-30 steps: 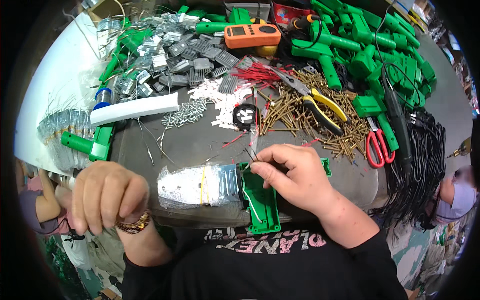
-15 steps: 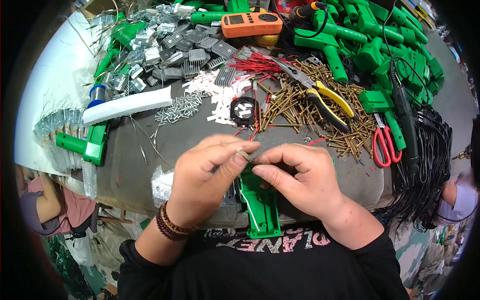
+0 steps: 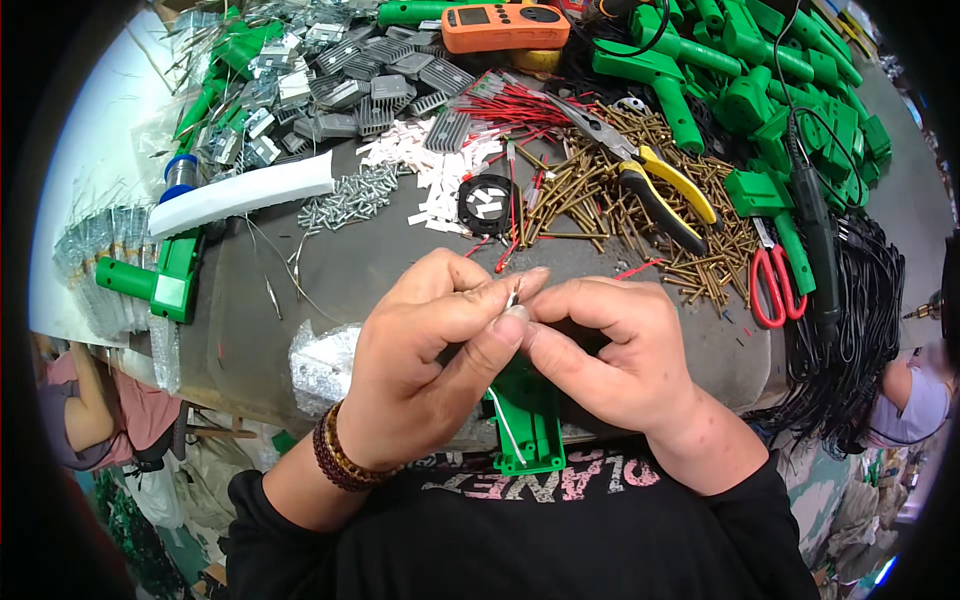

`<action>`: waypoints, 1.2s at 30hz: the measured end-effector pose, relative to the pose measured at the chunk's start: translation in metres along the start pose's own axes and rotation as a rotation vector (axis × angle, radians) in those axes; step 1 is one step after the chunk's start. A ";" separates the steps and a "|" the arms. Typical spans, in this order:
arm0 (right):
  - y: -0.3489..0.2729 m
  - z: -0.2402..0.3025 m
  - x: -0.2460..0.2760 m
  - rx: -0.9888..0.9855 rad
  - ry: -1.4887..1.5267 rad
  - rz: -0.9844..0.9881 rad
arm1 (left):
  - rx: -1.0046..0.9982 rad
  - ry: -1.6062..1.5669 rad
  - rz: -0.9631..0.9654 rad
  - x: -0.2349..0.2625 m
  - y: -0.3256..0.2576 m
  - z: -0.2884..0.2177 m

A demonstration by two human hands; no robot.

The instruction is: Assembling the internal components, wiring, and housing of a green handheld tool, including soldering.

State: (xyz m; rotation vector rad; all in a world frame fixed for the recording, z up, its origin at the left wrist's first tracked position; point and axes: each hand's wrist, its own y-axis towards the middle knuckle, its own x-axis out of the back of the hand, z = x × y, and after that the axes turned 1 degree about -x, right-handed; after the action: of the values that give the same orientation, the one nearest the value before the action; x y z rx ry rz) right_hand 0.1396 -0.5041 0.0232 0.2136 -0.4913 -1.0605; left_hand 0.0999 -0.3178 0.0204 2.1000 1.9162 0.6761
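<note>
My left hand (image 3: 425, 345) and my right hand (image 3: 615, 350) meet above the bench, thumbs and forefingers pinched together. Between the left fingertips shows a thin whitish wire end (image 3: 513, 297), dark at its tip. The right fingertips press against the same spot; what exactly they grip is hidden. Just below the hands lies an open green plastic housing half (image 3: 540, 430), its handle toward me. A white wire (image 3: 508, 430) runs along inside it. The upper part of the housing is covered by my hands.
Long brass screws (image 3: 570, 200), white sleeves (image 3: 440, 165), short silver screws (image 3: 350, 197) and grey finned metal parts (image 3: 380, 85) lie beyond my hands. Yellow-black pliers (image 3: 665, 195), red-handled scissors (image 3: 772, 285) and a soldering iron (image 3: 815, 240) are rightward. An orange meter (image 3: 505, 28) sits at the back.
My left fingers have turned and closed in against the right fingertips, so the whitish wire end now shows between them. The view has shifted slightly.
</note>
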 end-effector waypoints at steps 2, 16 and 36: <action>-0.001 -0.001 0.000 -0.003 0.006 0.002 | -0.012 -0.003 -0.006 0.000 0.000 0.000; 0.005 0.016 0.018 0.339 -0.498 -0.057 | -0.112 0.310 0.033 0.003 0.003 -0.008; 0.028 0.045 0.046 0.082 -0.533 0.486 | -0.105 0.293 0.502 0.017 0.046 -0.018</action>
State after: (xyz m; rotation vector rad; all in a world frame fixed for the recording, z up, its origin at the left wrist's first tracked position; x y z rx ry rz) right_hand 0.1579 -0.5279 0.0871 -0.1230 -1.0104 -0.6091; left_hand 0.1331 -0.3095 0.0604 2.5464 1.4238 1.2132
